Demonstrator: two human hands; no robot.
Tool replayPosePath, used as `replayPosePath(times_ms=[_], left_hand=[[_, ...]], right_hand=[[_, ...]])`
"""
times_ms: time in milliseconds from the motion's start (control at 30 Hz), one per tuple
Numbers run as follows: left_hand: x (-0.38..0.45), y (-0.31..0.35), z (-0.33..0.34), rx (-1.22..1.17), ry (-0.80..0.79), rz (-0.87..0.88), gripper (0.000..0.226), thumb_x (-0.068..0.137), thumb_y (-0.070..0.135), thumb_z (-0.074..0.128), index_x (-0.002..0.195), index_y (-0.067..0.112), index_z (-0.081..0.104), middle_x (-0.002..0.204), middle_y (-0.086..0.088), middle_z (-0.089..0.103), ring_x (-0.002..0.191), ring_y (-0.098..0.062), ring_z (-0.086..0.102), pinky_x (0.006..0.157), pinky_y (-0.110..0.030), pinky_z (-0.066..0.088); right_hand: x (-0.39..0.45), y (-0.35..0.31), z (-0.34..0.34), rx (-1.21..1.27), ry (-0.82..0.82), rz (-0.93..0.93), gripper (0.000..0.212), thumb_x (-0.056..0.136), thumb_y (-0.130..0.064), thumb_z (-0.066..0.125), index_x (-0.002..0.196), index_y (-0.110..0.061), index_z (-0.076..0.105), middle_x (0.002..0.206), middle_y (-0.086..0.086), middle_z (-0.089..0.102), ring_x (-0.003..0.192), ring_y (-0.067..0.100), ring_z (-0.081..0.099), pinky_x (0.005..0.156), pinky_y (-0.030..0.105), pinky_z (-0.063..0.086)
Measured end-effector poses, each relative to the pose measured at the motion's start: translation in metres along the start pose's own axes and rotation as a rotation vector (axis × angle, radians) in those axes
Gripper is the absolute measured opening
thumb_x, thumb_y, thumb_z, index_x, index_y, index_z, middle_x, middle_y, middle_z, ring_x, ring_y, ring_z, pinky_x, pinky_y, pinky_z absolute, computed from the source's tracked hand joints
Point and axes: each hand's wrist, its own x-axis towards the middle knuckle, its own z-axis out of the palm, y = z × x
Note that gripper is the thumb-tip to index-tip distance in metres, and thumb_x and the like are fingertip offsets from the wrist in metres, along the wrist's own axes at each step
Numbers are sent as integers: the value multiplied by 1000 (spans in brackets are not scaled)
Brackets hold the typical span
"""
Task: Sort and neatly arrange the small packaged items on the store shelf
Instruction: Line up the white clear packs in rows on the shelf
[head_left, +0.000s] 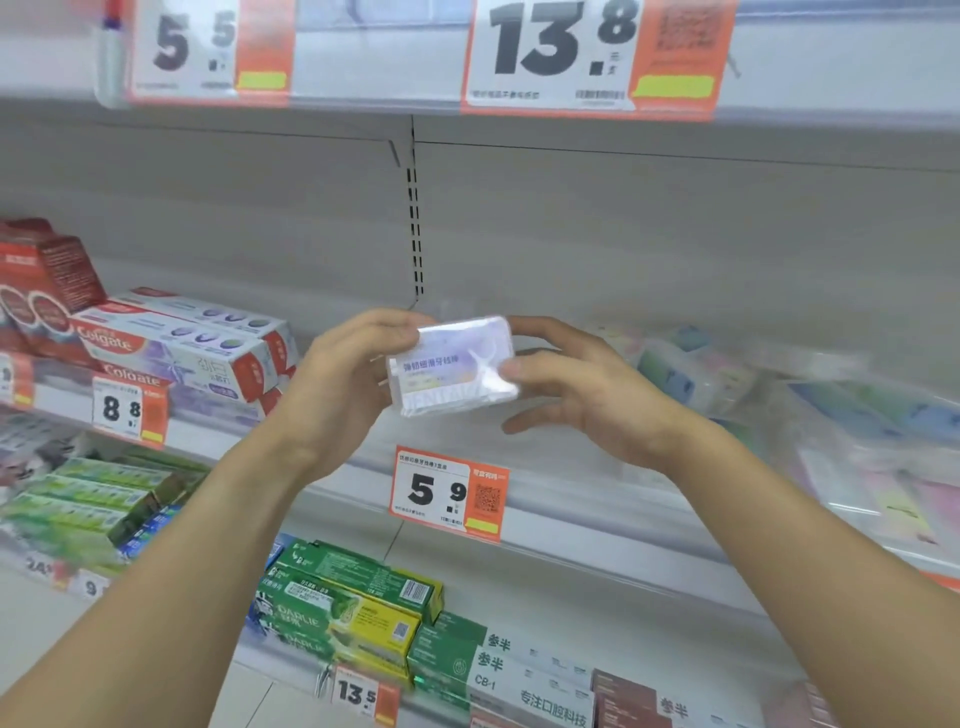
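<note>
A small clear-wrapped white and lilac floss-pick box (451, 367) is held in the air in front of the middle shelf (571, 514), above the 5.9 price tag (448, 492). My left hand (348, 382) grips its left end, thumb on top. My right hand (576, 387) holds its right end, thumb on the front and fingers behind. A heap of pastel-coloured packets in clear wrap (779, 395) lies on the same shelf to the right, blurred.
Colgate toothpaste boxes (192, 348) are stacked at the left of the middle shelf, with red boxes (47, 280) further left. Green Darlie boxes (343, 608) and other toothpaste boxes fill the shelf below. The upper shelf edge carries large price tags (597, 52).
</note>
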Motion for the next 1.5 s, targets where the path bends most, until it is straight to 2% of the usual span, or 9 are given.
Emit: replayPosePath(times_ms=[133,300,433,533,633,800,1033,1333,1500], left_hand=[[0,10,8,65,-9,-18,32,63,18,59,92,10,70,105,-16,66,93,-32,60,77,-38,43],[-8,10,15,901,-27,201,40,88,34,64,127,38,55,130,14,53,117,-3,52,92,-18,40],[-19,-12,-3,1253,-123,304,48,90,37,61,136,39,47,138,16,45,130,-9,37,102,-21,27],[-26,-16,-24,1254,-37,336,44,90,25,64,131,39,53,132,16,50,123,-3,37,98,-11,21],[-26,-19,-34,1291,47,384,44,87,26,67,128,36,57,131,14,53,119,-3,38,97,-11,20],[-19,-27,-35,1295,96,396,46,86,24,68,130,33,58,131,8,55,124,-9,38,97,-10,17],[-13,-31,-33,1251,152,385,43,82,10,72,123,22,66,128,-3,58,122,-19,44,95,-8,18],[-17,-32,-37,1211,102,295,36,88,19,68,121,31,65,130,9,54,123,-11,42,93,-10,20],[-21,-24,-41,1165,49,293,31,84,18,72,112,32,69,121,9,56,113,-11,49,89,-16,29]], right_hand=[[-6,-2,0,36,11,-13,52,75,-17,71,125,-19,62,111,22,71,101,39,67,82,43,60],[6,14,15,-24,222,31,49,69,-11,80,114,-18,64,92,15,72,74,20,70,84,46,60],[14,26,25,-355,106,24,69,60,-16,91,119,-22,55,114,12,62,95,25,68,92,40,56],[19,17,13,-575,-66,-49,58,74,-15,85,124,-23,57,117,0,63,107,11,63,93,23,52],[35,7,0,-710,226,-195,37,81,-20,77,115,-24,64,110,-2,66,100,12,64,80,18,49],[67,14,-4,-948,47,-5,81,76,-37,81,145,-39,38,150,-4,33,136,12,37,98,19,30],[83,13,-18,-353,302,143,55,61,-16,93,108,-15,65,108,3,64,87,17,67,77,32,60],[37,-10,-32,-86,188,185,46,72,-47,74,104,-14,75,92,5,75,87,26,71,86,41,60],[22,-14,-26,-105,192,170,33,82,-28,74,110,-11,69,90,4,74,83,25,72,86,46,59]])
